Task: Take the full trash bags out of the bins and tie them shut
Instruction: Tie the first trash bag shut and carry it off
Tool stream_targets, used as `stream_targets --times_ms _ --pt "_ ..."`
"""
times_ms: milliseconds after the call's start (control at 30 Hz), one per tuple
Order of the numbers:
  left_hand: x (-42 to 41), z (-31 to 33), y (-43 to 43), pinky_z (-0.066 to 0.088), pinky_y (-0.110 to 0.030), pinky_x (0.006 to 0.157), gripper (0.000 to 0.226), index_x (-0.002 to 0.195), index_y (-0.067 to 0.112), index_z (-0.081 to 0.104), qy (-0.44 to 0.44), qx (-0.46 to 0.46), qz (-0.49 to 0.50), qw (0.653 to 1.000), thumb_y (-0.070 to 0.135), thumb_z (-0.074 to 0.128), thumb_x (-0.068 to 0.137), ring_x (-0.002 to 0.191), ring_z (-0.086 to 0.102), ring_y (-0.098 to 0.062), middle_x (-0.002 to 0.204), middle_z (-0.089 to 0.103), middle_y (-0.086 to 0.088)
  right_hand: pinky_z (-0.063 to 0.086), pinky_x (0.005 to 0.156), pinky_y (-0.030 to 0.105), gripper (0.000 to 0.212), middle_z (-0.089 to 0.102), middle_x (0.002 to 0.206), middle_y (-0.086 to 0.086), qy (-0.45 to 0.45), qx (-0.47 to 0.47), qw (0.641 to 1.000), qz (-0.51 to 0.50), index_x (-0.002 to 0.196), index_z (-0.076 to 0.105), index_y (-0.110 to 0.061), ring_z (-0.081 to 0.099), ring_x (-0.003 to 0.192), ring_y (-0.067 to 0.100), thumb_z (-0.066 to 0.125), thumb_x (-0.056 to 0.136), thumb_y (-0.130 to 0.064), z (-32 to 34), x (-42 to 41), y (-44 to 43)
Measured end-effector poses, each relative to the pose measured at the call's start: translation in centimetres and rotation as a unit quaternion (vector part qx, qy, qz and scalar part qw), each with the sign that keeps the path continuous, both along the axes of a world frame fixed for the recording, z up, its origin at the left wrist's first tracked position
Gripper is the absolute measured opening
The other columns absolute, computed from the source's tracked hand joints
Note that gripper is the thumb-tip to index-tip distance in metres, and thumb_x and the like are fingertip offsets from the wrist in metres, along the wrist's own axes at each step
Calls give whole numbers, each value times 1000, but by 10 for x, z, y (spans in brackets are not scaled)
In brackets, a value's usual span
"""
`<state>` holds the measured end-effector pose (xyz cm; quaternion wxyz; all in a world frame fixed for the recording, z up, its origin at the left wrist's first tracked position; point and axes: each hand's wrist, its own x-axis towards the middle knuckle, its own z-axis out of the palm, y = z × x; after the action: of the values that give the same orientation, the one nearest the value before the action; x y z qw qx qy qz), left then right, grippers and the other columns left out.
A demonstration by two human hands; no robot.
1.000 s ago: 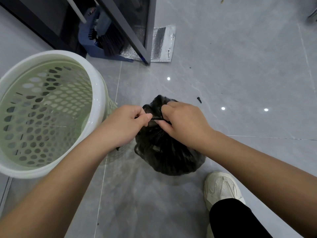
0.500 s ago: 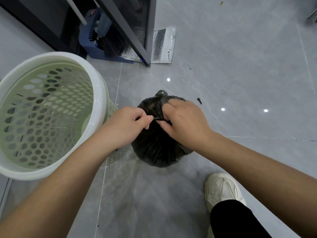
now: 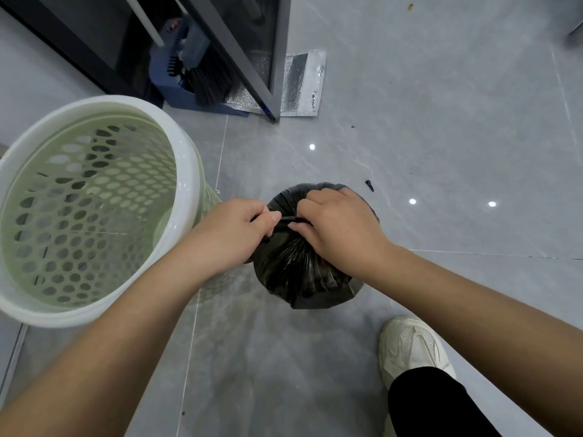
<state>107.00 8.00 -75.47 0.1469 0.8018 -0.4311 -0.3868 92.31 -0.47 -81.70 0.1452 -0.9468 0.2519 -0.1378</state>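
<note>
A full black trash bag (image 3: 299, 272) sits on the grey tiled floor in front of me, its top gathered into pleats. My left hand (image 3: 235, 234) pinches one twisted strand of the bag's neck between thumb and finger. My right hand (image 3: 340, 228) grips the other side of the neck, lying over the bag's top. A thin taut piece of black plastic runs between the two hands. To the left stands a round pale-green perforated bin (image 3: 94, 288) with a white rim, with no bag in it.
A dark metal door frame (image 3: 249, 58) rises at the top centre, with a blue dustpan and black brush (image 3: 195, 77) behind it and a silver foil pouch (image 3: 303, 83) beside it. My white shoe (image 3: 410, 348) stands at the lower right. A small black scrap (image 3: 369, 185) lies beyond the bag.
The bag's neck has been drawn tighter and the short tail that stuck up above the hands is gone. Both hands stay on the neck, pulling a strand taut between them.
</note>
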Motion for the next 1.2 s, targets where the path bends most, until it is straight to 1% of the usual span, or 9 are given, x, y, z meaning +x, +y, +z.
stream_targets --times_ms 167,367,433,567,700,800,900,1033,1200 --pt "-1 -1 1 32 -25 49 36 65 16 53 -6 6 -6 1000 34 47 96 39 38 -3 50 46 7 38 47 29 24 61 73 -3 26 28 999 -23 85 57 -18 54 59 19 53 91 -41 8 -3 3" --pt "-2 -2 0 44 -26 54 32 73 9 58 66 14 34 997 27 47 97 59 64 -14 68 68 1 26 48 26 17 57 81 1 35 19 999 -9 86 58 -14 56 65 24 56 86 -31 9 -5 2" --pt "-5 -1 0 44 -25 49 32 69 11 55 86 17 46 995 26 48 97 49 58 -12 60 61 0 27 50 26 13 57 85 3 14 10 1000 -4 85 58 -12 55 72 24 59 81 -25 9 -6 2" --pt "-4 2 -2 31 -27 51 32 69 14 58 -13 10 -4 1000 33 51 94 45 37 -10 51 42 7 25 50 25 18 58 80 1 27 26 999 15 83 60 -13 58 74 23 60 87 -30 6 -6 -1" --pt "-6 3 -3 29 -27 51 34 71 13 59 -23 17 -6 1000 36 50 94 46 36 -10 51 40 6 22 42 23 25 56 64 -2 30 7 999 -22 73 55 -15 54 51 23 61 85 -37 4 -7 -1" --pt "-5 3 -3 27 -26 48 35 69 13 57 -19 15 -1 1000 36 49 95 42 34 -8 48 37 7 26 41 24 24 55 56 -3 36 -11 998 -50 82 53 -16 51 45 22 55 87 -40 8 -7 0" --pt "-3 1 -3 28 -27 51 35 67 15 55 -2 6 5 1000 36 49 95 44 35 -10 48 37 7 36 47 28 23 55 54 -1 36 -30 998 -49 83 56 -16 52 47 23 56 88 -38 9 -7 -1" --pt "-3 -1 -3 31 -28 54 34 66 16 56 4 -3 11 1000 36 51 94 46 36 -12 49 39 7 33 60 33 26 55 66 3 0 -54 998 -22 66 58 -12 52 61 23 70 78 -32 5 -8 -4" --pt "-3 -1 -1 34 -28 56 35 66 17 56 3 -3 4 1000 37 50 94 47 38 -13 53 44 4 40 49 31 27 55 61 1 10 11 1000 -9 75 49 -14 48 52 20 67 84 -31 4 -7 -5"
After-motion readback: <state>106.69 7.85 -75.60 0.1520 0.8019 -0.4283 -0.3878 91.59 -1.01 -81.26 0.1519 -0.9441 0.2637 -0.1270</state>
